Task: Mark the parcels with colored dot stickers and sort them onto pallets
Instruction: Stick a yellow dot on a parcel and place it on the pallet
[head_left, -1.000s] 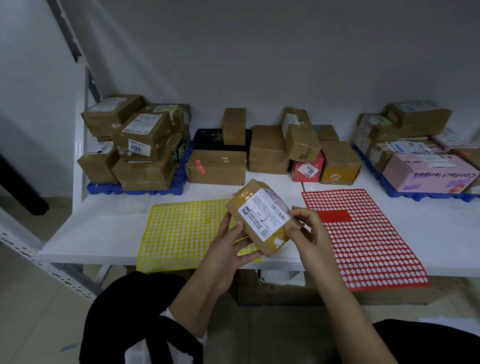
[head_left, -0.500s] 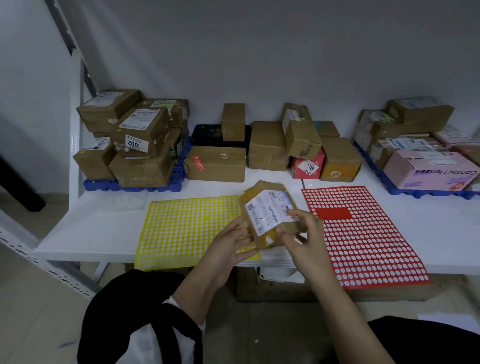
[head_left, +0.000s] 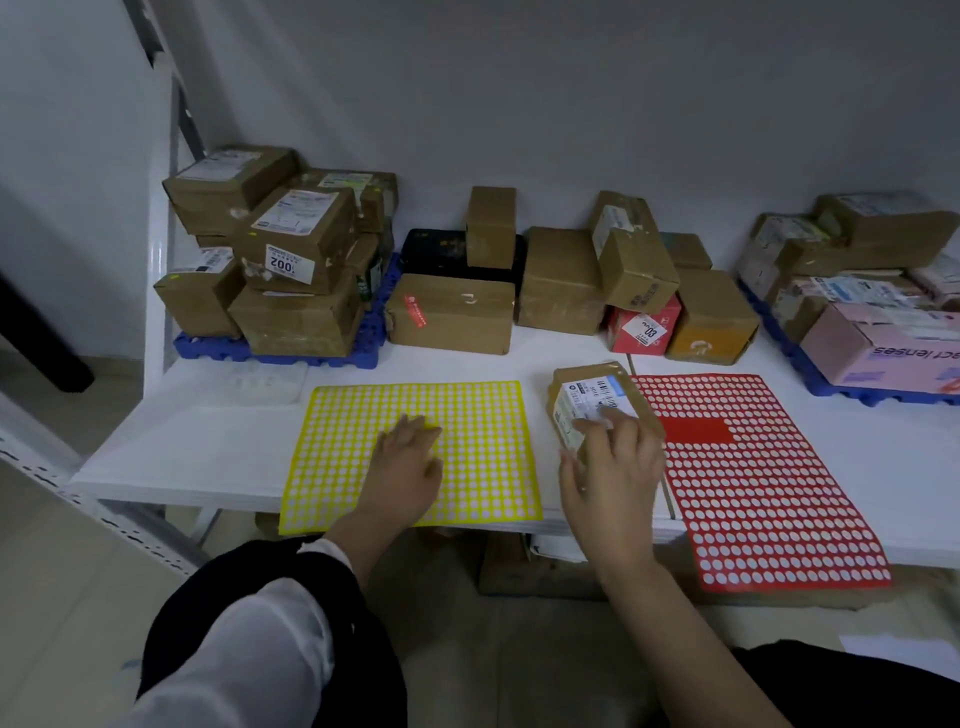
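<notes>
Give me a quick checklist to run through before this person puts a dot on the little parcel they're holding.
1. Parcel steadied: right hand has a grip on the small parcel, which sits on the white table. Ok.
2. Label readable: it faces up. Ok.
3. Sticker sheet within reach: left hand rests on the yellow sheet. Ok.
4. Dot lifted onto a fingertip: cannot tell.
5. Dot on the parcel: none visible. Not ok.
</notes>
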